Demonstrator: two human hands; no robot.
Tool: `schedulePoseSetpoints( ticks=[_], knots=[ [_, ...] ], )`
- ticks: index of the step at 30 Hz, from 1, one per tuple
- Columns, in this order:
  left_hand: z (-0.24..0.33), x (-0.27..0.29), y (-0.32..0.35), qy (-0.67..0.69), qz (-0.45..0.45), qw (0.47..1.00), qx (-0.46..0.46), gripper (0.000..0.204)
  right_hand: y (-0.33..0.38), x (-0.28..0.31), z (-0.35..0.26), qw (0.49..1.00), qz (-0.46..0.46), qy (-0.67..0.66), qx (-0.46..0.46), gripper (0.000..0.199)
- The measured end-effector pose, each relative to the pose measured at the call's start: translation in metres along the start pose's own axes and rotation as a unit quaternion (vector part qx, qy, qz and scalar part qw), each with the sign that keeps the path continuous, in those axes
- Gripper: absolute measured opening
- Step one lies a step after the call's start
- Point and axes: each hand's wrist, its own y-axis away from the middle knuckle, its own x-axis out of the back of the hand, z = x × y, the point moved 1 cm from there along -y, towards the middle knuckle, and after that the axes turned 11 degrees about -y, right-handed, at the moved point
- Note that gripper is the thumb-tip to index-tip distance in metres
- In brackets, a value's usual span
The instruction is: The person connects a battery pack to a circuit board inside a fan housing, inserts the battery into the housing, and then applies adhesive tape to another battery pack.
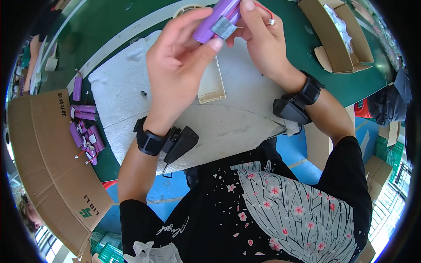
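Note:
Up at the far edge of the view, a purple cylindrical battery pack [205, 31] is held tilted between my two hands. A silvery-grey tape patch [223, 27] sits on its side. My left hand [177, 65] grips the near end, thumb pressed by the patch. My right hand [265, 41] is closed round the far end, where a thin red wire with a small white connector [271, 22] hangs out beside the fingers. Below the hands, a cream plastic shell [212, 90] lies on a white foam sheet [127, 74], partly hidden by my left hand.
Several purple battery packs [85, 111] with wires lie left of the foam on the green table [107, 168]. A large cardboard box [52, 171] stands at the left. Another open cardboard box [351, 61] with white contents sits far right. A round cream part [188, 8] is behind the hands.

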Motion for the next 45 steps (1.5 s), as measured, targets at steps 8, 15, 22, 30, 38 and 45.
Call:
schedulePoseSetpoints(
  ticks=[8,15,22,30,38,45],
  knots=[
    [0.024,0.057,-0.013,-0.43,-0.148,0.887,-0.077,0.038,-0.013,0.027,-0.003,0.999,0.018,-0.01,-0.044,0.029],
    [-0.014,0.06,0.006,-0.269,-0.172,0.942,0.103,0.031,0.001,0.01,0.0,0.913,-0.162,0.372,0.031,0.016],
    [-0.009,0.052,0.014,-0.187,-0.176,0.953,0.161,0.03,0.007,0.004,0.013,0.86,-0.235,0.428,0.149,0.013],
    [-0.01,0.058,0.01,-0.295,-0.178,0.939,-0.016,0.026,0.011,0.0,0.012,0.85,-0.251,0.45,0.109,0.01],
    [-0.011,0.053,0.014,-0.299,-0.151,0.942,-0.035,0.024,0.011,0.0,0.013,0.837,-0.249,0.472,0.122,0.01],
    [-0.012,0.041,0.017,-0.196,-0.11,0.973,0.045,0.022,0.012,0.0,0.012,0.835,-0.248,0.477,0.113,0.01]
  ],
)
